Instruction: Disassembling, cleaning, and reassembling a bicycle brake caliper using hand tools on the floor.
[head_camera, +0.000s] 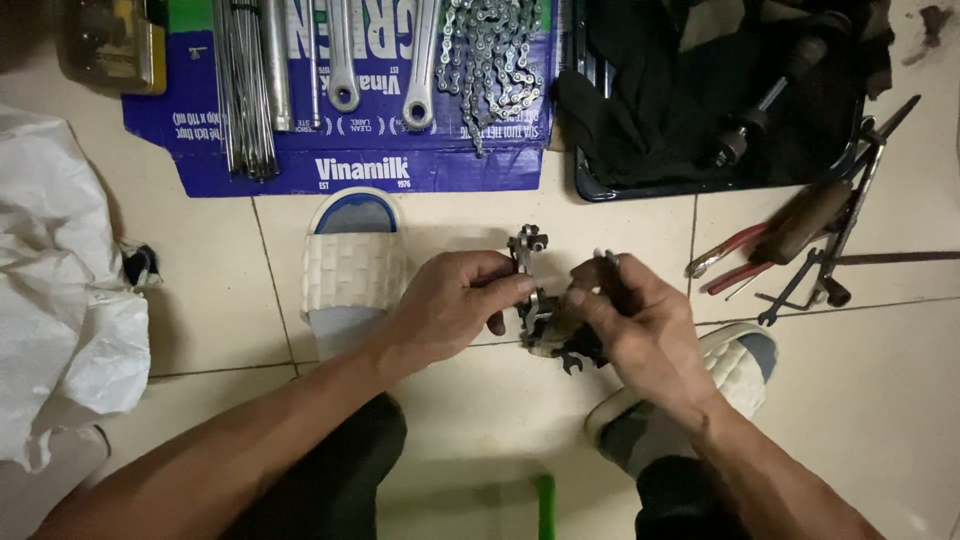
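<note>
Head camera looks straight down at two bare forearms that come in from the near edge and meet over the tiled floor (220, 290). Coming from the near left, the left forearm angles right, its wrist bent slightly so the left hand (450, 305) lies knuckles up. Its fingers are curled together and clamped on the left side of a small metal bicycle derailleur (535, 295), thumb underneath, fingertips pressed to the part's middle. From the near right, the right forearm slants left, and the right hand (640, 320) closes on the same part from the other side. Its fingers are pinched tight around a thin dark tool (608, 262) whose tip sticks up past the knuckles, while the lower fingers touch the derailleur's dark toothed end. The derailleur is held off the floor, between both hands, at the middle of the scene.

Below the hands sit two feet in white slippers (352, 270), one at the left and one at the right. Farther off lies a flattened blue cardboard sheet (330, 165) carrying a bundle of steel spokes (245, 90), two crank arms (420, 70) and a bicycle chain (490, 60). To the far right a dark tray (590, 180) holds black cloth, and red-handled pliers (730, 258) lie among other hand tools beside it. A white plastic sack (60, 290) fills the left edge.
</note>
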